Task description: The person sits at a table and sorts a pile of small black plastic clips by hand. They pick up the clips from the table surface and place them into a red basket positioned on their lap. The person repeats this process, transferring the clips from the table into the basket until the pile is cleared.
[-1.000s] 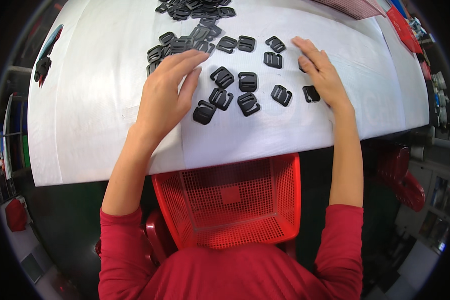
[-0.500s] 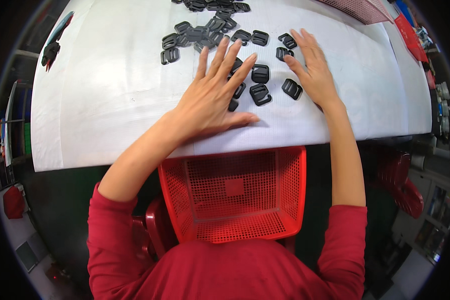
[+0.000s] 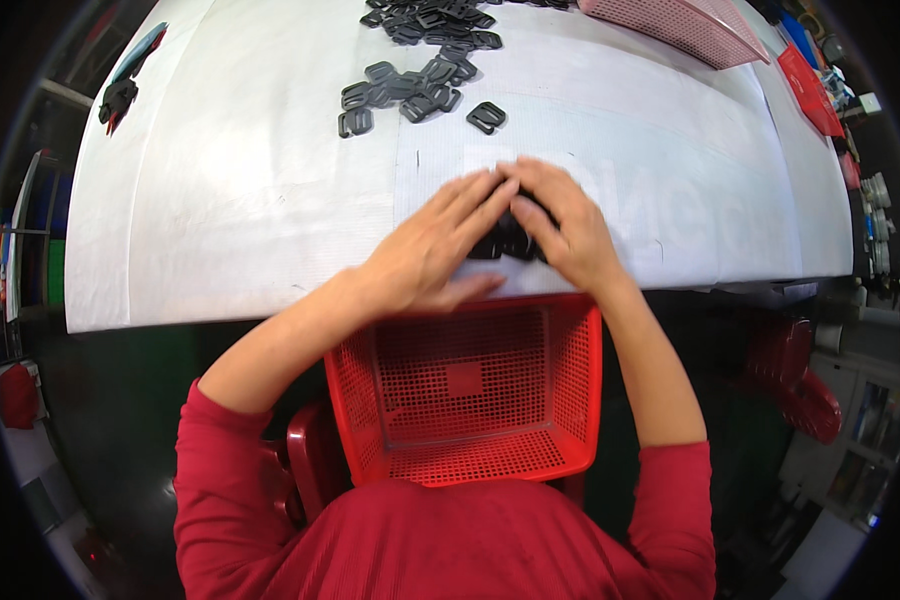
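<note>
Several black plastic buckles (image 3: 508, 238) lie bunched together near the table's front edge, partly hidden under my hands. My left hand (image 3: 438, 238) curves along their left side, fingers stretched out and thumb pointing toward the edge. From the other side, my right hand (image 3: 568, 228) cups over them with bent fingers. The fingertips of both hands meet at the far side of the bunch. Just below the table edge stands a red plastic basket (image 3: 592, 400), with no buckles visible inside. A single black buckle (image 3: 486, 117) lies beyond my hands.
A loose cluster of buckles (image 3: 410, 85) and a bigger pile (image 3: 435, 18) lie farther back on the white table (image 3: 240, 200). A pink basket (image 3: 685, 30) stands at the back right, beside a red packet (image 3: 810, 90). Dark tools (image 3: 118, 100) lie at the far left.
Both hands have come together and moved toward the front edge. The scattered buckles near them are now drawn into one bunch between the hands.
</note>
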A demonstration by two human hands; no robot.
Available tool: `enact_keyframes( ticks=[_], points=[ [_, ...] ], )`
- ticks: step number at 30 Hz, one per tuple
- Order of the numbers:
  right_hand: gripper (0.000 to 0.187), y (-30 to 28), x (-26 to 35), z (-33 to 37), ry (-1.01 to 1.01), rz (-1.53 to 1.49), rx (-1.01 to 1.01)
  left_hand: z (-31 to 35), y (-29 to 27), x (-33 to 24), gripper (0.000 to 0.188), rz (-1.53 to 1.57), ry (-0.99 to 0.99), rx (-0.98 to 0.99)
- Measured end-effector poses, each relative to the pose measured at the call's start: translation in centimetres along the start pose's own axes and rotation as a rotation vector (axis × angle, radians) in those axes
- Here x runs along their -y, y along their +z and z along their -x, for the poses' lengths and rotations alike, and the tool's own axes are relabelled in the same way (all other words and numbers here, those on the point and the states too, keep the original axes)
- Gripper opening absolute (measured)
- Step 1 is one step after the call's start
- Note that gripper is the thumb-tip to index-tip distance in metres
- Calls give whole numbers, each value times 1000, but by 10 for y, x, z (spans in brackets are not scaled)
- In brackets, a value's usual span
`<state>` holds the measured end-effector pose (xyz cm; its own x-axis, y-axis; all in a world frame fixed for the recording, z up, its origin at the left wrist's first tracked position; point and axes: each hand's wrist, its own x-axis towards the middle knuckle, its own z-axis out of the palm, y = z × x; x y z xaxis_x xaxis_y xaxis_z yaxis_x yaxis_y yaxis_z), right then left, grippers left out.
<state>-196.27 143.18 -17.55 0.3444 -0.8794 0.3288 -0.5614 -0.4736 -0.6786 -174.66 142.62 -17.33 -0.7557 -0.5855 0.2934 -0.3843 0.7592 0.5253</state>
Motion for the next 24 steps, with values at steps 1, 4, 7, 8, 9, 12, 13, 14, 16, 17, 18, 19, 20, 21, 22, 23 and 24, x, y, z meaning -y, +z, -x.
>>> enact_keyframes(
  ticks=[1, 4, 7, 8, 9, 12, 13, 14, 16, 17, 18, 19, 20, 21, 22, 23, 24],
  points=[
    [34, 3, 12, 12, 27, -20, 21, 13, -2, -6, 78, 90, 9, 11],
    [30, 7, 40, 39, -35, -48, 49, 46, -9, -21, 67, 352, 50, 44],
    [24, -1, 47, 42, 77, -317, 167, 47, -34, -14, 41, 508, 48, 9],
    [23, -7, 43, 30, 118, -305, 198, 44, -41, -3, 35, 435, -27, -98],
    [26, -9, 33, 13, 22, -169, 139, 38, -50, 17, 33, 282, -41, -193],
    [37, -6, 7, -42, -24, 114, -46, 9, -74, 74, 33, -88, -218, -411],
    [39, -2, -7, -51, -45, 204, -8, 0, -72, 94, 35, -181, -266, -451],
    [41, 0, -24, -56, -56, 298, 27, -11, -67, 111, 37, -197, -287, -449],
    [42, 5, -27, -60, -118, 334, 133, -18, -60, 141, 42, -245, -358, -451],
    [41, 12, -18, -53, -161, 278, 208, -17, -56, 151, 48, -296, -372, -406],
    [40, 15, -7, -42, -196, 228, 281, -20, -55, 150, 48, -268, -362, -372],
    [37, 16, 3, -30, -228, 161, 317, -24, -55, 147, 49, -240, -350, -338],
    [34, 17, 15, -17, -258, 97, 353, -29, -54, 143, 49, -210, -337, -305],
    [31, 16, 24, -7, -239, 1, 408, -37, -49, 137, 49, -225, -307, -302],
    [29, 15, 33, 2, -219, -96, 460, -42, -41, 132, 48, -211, -271, -304],
    [25, 14, 42, 6, -171, -220, 475, -45, -36, 124, 47, -205, -237, -307],
    [25, 12, 43, 7, -126, -292, 415, -50, -29, 116, 47, -194, -195, -304]
  ],
)
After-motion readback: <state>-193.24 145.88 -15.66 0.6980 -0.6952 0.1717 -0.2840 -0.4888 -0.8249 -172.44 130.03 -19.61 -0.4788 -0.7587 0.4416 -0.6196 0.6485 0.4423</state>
